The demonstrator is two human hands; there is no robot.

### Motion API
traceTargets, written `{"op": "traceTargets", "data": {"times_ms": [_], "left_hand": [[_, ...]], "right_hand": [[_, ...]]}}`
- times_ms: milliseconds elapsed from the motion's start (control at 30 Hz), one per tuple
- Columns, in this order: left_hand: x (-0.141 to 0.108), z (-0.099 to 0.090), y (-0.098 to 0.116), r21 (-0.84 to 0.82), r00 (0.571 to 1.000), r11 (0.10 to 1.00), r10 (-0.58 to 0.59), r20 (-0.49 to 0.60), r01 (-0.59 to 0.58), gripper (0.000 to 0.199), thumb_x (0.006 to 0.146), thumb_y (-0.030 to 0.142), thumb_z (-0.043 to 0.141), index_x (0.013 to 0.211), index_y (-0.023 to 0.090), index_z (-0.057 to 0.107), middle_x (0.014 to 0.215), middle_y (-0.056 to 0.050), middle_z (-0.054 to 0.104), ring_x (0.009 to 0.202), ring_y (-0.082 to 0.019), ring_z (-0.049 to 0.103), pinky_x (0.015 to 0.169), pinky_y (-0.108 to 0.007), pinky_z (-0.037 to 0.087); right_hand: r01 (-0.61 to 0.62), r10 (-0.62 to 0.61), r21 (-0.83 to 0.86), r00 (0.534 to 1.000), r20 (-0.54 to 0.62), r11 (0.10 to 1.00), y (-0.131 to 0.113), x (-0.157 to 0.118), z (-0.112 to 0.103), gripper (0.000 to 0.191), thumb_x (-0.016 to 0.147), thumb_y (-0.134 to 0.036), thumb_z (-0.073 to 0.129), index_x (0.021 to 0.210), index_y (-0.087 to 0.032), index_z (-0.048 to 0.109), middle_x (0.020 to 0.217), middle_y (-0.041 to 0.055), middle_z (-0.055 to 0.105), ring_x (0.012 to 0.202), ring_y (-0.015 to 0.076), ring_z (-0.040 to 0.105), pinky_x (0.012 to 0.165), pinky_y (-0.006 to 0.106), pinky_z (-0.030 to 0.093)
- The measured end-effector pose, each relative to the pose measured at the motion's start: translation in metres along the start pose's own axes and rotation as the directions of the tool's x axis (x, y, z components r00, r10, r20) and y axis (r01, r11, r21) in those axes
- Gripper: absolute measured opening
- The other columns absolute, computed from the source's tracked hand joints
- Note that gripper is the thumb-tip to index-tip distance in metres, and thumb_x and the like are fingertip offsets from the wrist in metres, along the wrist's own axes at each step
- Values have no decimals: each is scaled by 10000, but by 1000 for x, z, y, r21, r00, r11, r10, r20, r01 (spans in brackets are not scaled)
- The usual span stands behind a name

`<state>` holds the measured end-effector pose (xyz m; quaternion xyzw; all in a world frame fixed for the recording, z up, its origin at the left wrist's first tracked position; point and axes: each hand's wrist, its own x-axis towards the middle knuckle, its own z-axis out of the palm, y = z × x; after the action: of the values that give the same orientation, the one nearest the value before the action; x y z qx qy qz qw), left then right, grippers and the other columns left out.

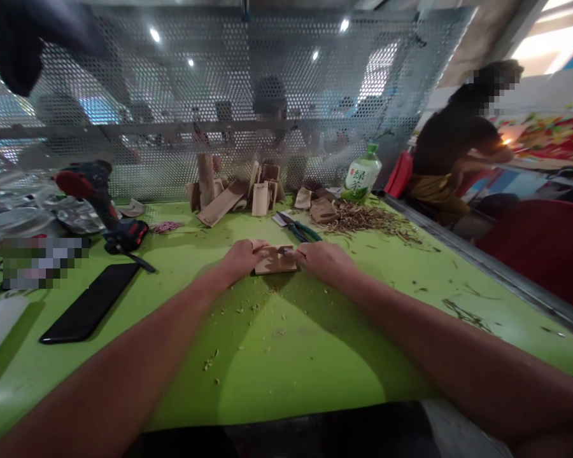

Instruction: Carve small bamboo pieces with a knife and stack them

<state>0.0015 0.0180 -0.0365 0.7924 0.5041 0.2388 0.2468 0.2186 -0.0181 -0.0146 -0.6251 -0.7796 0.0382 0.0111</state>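
Observation:
A small flat piece of wood (275, 263) stands near the middle of the green table, with pale shavings lying in front of it. My left hand (242, 259) is closed on its left side, thumb along the upper part. From the right, my right hand (328, 261) is closed around a small carving tool (284, 250) whose metal tip lies over the wood. The tool's handle is mostly hidden in my fingers. Just behind my right hand, a pair of pliers (302, 231) with dark green grips rests on the table.
Wood offcuts (223, 202) lean by the perforated metal screen (172, 102). At back right are a pile of shavings (363, 219) and a green-capped bottle (363, 175). On the left lie a cordless drill (102, 203) and a black phone (90, 302). A person (451, 140) sits at right.

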Motion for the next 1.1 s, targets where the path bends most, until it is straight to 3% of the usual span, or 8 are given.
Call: {"op": "traceTargets", "data": {"times_ms": [233,600,767,967,1100], "left_hand": [[4,0,-4,-14,999,1000,-21,48,21,361,831,286,557,1099,123,735,1002,-95,758,881,-232,663,777,-303,499],[1,-1,3,51,999,998,-48,9,48,366,832,239,576,1145,121,726,1053,-92,753,925,-224,676,835,-281,496],[1,0,2,53,997,996,-74,13,74,369,833,239,587,1155,122,723,1035,-92,757,910,-218,672,826,-278,498],[0,1,3,35,995,994,-104,7,104,384,837,250,593,1177,117,711,1055,-93,753,922,-217,676,830,-273,497],[-2,1,4,26,993,992,-120,5,119,374,832,248,608,1168,127,717,1064,-85,752,950,-218,679,862,-278,497]], "right_hand": [[41,-50,-124,997,-66,991,-1,3,0,584,994,-579,233,1004,-227,699,894,102,728,781,213,650,651,279,396],[87,-79,-100,994,80,991,0,17,6,598,1002,-566,226,956,-188,687,861,125,710,756,208,671,658,310,493],[146,-126,-134,981,151,980,1,21,10,454,1002,-494,355,1058,-176,675,897,137,713,818,217,691,716,320,514],[180,-161,-151,978,134,972,-1,17,10,402,1007,-425,389,1084,-156,677,910,152,704,843,231,688,723,340,511],[164,-150,-104,980,130,981,-3,11,7,410,1008,-422,381,998,-158,694,842,126,694,732,201,671,644,305,494]]}}
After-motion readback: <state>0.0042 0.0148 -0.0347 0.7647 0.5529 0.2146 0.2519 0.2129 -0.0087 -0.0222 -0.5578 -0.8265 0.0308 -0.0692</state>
